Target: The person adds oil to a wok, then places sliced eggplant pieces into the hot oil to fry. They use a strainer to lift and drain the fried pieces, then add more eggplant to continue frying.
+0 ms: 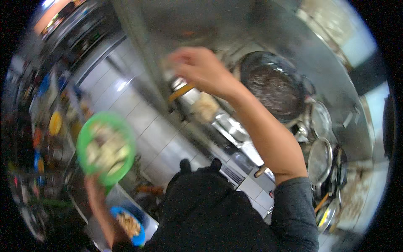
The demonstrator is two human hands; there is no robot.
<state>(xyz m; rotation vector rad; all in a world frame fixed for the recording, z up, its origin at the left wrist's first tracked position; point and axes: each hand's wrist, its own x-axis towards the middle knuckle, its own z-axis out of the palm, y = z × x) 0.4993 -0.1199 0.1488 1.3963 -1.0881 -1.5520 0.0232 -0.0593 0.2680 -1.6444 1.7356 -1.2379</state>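
My left hand (94, 186) grips the near rim of a round green bowl or basket (82, 148). Inside it lie pale, cream-coloured food pieces (107, 151), blurred by motion. My right hand (196, 67) is stretched out above the cooking range, palm side down with the fingers bent. Blur covers its fingertips, so I cannot tell whether it holds anything. Just below it a yellow-brown handle (181, 93) crosses metal containers, one with a pale food mass (204, 108). To the right of that hand a large dark wok (270, 88) contains dark, shiny liquid.
Round strainers (320, 160) and a metal pan (329, 214) line the range's right side. A blue tray of food pieces (129, 223) rests on a metal counter (121, 198) at lower left. Crowded shelves (53, 126) stand at far left. White floor tiles (151, 123) run between.
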